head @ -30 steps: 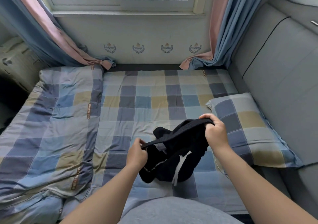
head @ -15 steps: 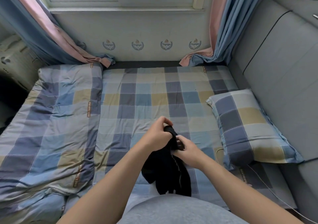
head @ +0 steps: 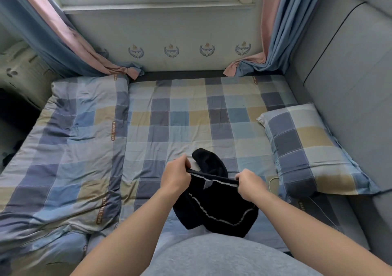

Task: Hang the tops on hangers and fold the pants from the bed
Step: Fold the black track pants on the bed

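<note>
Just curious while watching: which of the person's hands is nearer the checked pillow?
The right hand. It grips the black garment on the side toward the pillow; the left hand grips the same edge on the far side.

Head view, body only. Left hand (head: 177,177) and right hand (head: 249,184): bare, wrists likewise uncovered. Left forearm (head: 131,227) and right forearm (head: 307,229): bare skin from wrist down to the lower edge of the view; any sleeve higher up lies out of view, so sleeve length cannot be told. Torso: one grey garment (head: 222,256) fills the bottom centre between the arms as a rounded patch. Colour light grey with a faint bluish cast, fabric plain, fine mottled knit, smooth surface. Cut of the garment not identifiable from the part shown.
</note>
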Demonstrator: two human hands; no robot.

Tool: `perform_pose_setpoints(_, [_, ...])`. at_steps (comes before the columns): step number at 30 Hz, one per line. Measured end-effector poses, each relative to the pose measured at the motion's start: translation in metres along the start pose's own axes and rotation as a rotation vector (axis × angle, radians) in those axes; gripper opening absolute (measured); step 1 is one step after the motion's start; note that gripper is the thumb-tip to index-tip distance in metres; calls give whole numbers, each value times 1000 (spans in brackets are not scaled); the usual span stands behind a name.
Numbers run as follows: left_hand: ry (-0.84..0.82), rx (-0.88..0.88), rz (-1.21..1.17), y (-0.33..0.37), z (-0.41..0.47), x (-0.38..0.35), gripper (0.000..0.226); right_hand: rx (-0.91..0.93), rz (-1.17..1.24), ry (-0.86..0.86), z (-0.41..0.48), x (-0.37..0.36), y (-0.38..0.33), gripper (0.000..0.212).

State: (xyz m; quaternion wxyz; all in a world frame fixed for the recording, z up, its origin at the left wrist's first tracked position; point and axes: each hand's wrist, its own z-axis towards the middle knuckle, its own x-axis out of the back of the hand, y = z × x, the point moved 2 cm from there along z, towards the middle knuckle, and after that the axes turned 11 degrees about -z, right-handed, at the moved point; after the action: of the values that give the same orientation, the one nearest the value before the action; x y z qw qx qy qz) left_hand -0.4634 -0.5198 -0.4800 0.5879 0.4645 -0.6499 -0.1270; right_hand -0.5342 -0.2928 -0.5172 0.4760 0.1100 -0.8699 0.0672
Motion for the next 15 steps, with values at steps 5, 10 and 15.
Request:
perform_pose_setpoints(5, [93, 139, 127, -41, 4, 12, 26, -131, -131, 197, 5, 2, 38, 33])
perform_pose_setpoints(10, [148, 358, 140, -77, 3, 27, 17, -304, 75, 221, 4, -2, 73, 34])
perform_pose_setpoints(15, [184, 473, 20, -84, 8, 25, 13, -646, 1183, 116, 7, -7, 79, 25])
